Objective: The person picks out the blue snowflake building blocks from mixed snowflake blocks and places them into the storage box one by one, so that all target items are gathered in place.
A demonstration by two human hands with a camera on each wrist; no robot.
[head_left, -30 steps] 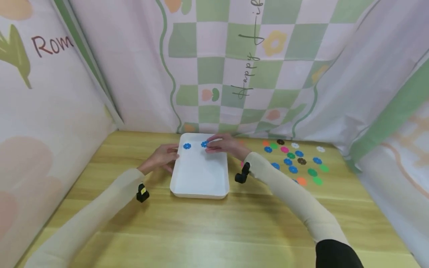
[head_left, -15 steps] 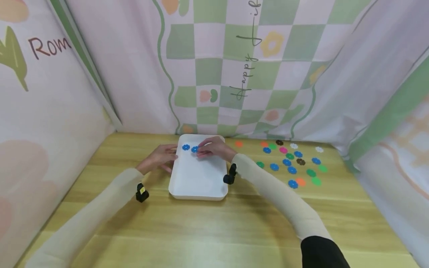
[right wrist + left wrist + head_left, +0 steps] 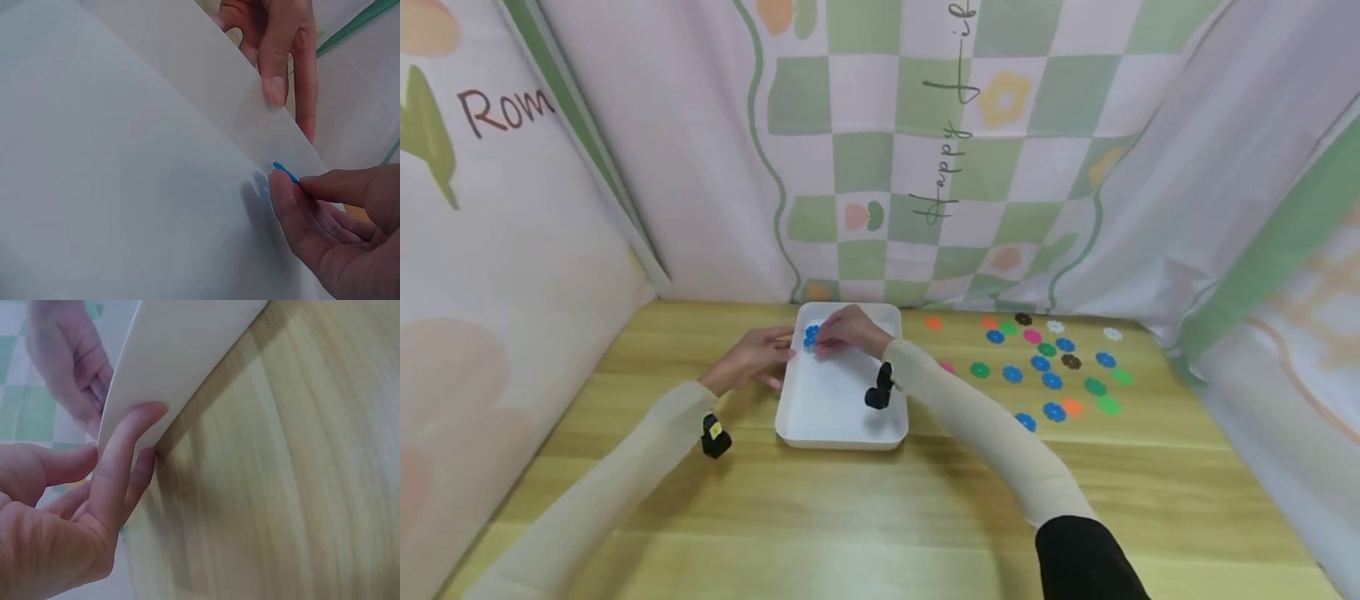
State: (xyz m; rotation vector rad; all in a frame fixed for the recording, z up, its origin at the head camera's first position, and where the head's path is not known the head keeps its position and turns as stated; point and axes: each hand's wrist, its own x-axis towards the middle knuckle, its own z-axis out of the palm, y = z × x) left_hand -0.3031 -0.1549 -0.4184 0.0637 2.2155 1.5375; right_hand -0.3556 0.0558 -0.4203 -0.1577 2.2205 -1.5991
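A white rectangular tray (image 3: pixel 842 400) lies on the wooden table. My left hand (image 3: pixel 752 358) holds its left side; in the right wrist view the thumb (image 3: pixel 275 90) reaches over the rim while the fingers stay outside. Over the tray's far left corner, my right hand (image 3: pixel 852 331) pinches a blue flower-shaped disc (image 3: pixel 285 172) between thumb and forefinger, seen edge-on in the right wrist view close to the tray's wall. Another blue flower-shaped disc (image 3: pixel 812 331) lies in that corner, partly overlapped by the held one in the head view.
To the right of the tray, several loose discs (image 3: pixel 1052 380) in blue, green, orange, pink, brown and white are spread over the table (image 3: pixel 865 517). A patterned curtain (image 3: pixel 925 167) hangs right behind the table's far edge, with cloth along both sides.
My right hand has moved left across the tray, carrying the blue flower-shaped disc up to the one in the far left corner. The left hand has stayed at the tray's side.
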